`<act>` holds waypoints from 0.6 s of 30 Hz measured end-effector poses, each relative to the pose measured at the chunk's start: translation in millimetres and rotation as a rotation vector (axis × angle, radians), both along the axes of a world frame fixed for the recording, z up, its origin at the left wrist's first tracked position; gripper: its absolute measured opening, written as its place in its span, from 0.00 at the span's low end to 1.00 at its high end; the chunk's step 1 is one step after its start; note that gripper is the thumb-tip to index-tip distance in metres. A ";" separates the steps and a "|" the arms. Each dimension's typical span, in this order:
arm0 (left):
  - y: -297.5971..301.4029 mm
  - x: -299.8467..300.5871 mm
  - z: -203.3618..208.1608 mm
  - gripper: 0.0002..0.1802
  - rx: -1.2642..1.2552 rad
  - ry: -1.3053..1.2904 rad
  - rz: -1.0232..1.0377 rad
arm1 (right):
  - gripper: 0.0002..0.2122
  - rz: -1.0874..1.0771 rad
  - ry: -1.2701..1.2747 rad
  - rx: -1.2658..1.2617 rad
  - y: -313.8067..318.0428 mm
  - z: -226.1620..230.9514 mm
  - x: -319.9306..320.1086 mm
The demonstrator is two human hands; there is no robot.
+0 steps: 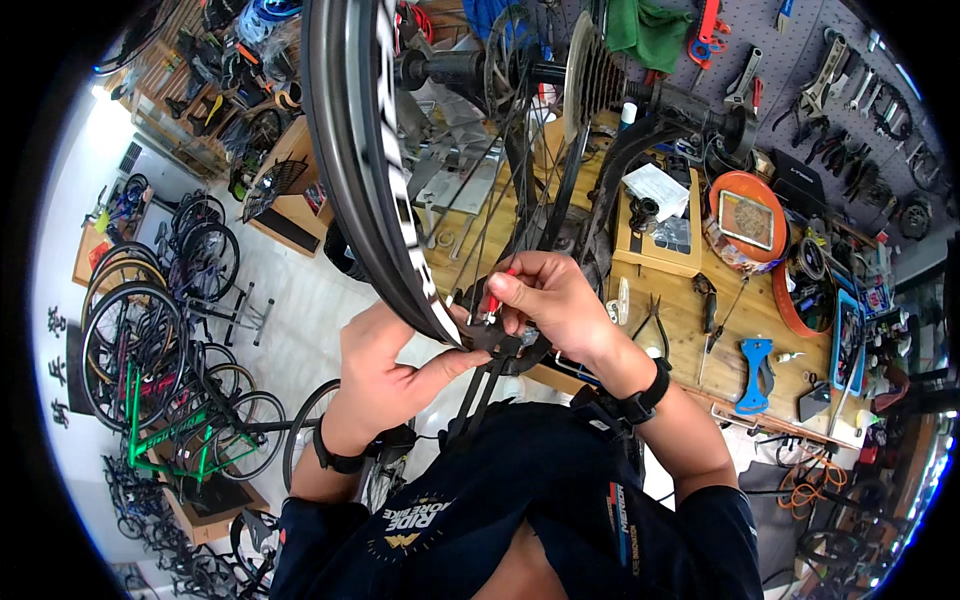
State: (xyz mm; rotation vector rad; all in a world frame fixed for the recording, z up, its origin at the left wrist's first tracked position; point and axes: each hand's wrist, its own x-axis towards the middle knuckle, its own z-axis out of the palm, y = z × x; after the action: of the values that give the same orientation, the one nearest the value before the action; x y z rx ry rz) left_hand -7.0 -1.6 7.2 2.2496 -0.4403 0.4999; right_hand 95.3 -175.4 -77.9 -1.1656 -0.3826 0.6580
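The bicycle wheel (352,190) stands upright ahead of the person's chest, slightly left of the middle, carried at its axle between the arms of a black wheel stand (607,185). At its low near edge, both hands meet.

The right hand (552,300) pinches a small red tool (496,291) between thumb and forefinger, close to the spokes just inside the rim. The left hand (388,362) is at the rim's near end, its thumb reaching in toward a dark part under the tool; how firmly it grips, if at all, cannot be told.

The step in hand looks like fine work at the spoke ends. The next move seems to call for a small, controlled action of the right fingers, the tool well seated and the left hand steadying the rim.

Pliers (655,328) lie splayed on the wooden workbench (722,362) to the right, near a blue tool (755,378).
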 end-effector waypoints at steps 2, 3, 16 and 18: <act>-0.5 1.4 -15.5 0.17 0.040 0.002 -0.003 | 0.14 -0.224 -0.234 -0.215 9.5 -7.8 -2.0; -0.6 1.7 -24.5 0.17 0.061 0.002 -0.002 | 0.14 -0.334 -0.351 -0.323 14.9 -10.1 -3.7; 1.5 2.2 -7.9 0.20 0.026 -0.071 -0.037 | 0.11 -0.336 -0.544 -0.426 -11.7 39.5 -16.8; 3.0 3.0 -15.9 0.19 0.052 -0.055 -0.041 | 0.10 -0.568 -0.637 -0.356 -10.9 45.4 -17.9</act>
State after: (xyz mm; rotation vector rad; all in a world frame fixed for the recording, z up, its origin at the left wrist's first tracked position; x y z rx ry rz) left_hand -4.0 1.4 -8.7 2.2759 -0.5316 0.5360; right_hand 77.5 -186.3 -32.4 -1.7310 -0.4464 -0.1694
